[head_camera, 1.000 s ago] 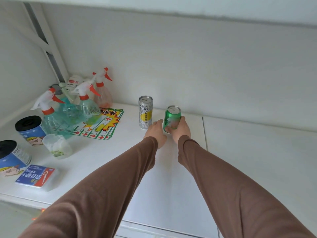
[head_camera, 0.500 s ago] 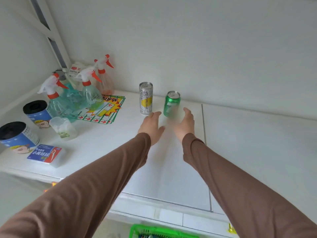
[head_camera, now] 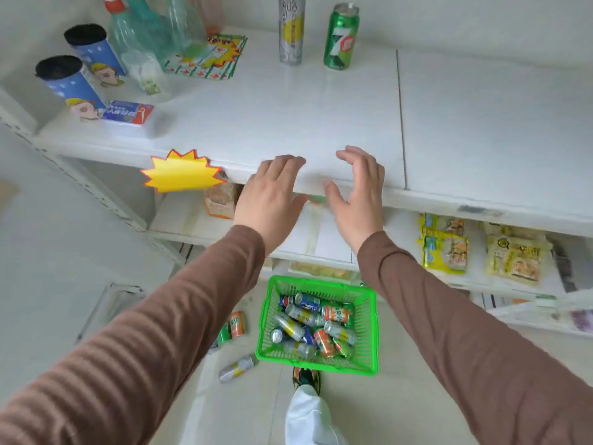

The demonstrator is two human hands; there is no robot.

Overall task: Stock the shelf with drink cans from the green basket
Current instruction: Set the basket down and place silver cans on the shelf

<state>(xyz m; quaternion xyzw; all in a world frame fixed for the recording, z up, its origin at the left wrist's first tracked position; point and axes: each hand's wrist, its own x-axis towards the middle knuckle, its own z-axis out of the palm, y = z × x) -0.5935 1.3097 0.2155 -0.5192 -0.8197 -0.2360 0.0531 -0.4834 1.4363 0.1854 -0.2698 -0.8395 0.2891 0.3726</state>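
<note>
While both grips hang empty over the near edge of the shelf (head_camera: pixel 321 123), left hand (head_camera: pixel 272 194) and right hand (head_camera: pixel 359 194) with fingers loosely spread, nothing held. Straight below and nearer: green basket (head_camera: pixel 369 332) on the floor, cans (head_camera: pixel 308 329) lying jumbled, no common axis. Right hand probably slightly closer. Far back on the shelf, two upright cans (head_camera: pixel 340 36).

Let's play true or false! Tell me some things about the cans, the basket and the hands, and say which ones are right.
1. Two cans stand upright on the shelf: a green can and a silver-and-yellow can. True.
2. The green basket is empty. False: many cans lie in it.
3. The right hand holds a can. False: both it and the left hand hold nothing.
4. Some cans lie on the floor beside the basket. True.
</note>
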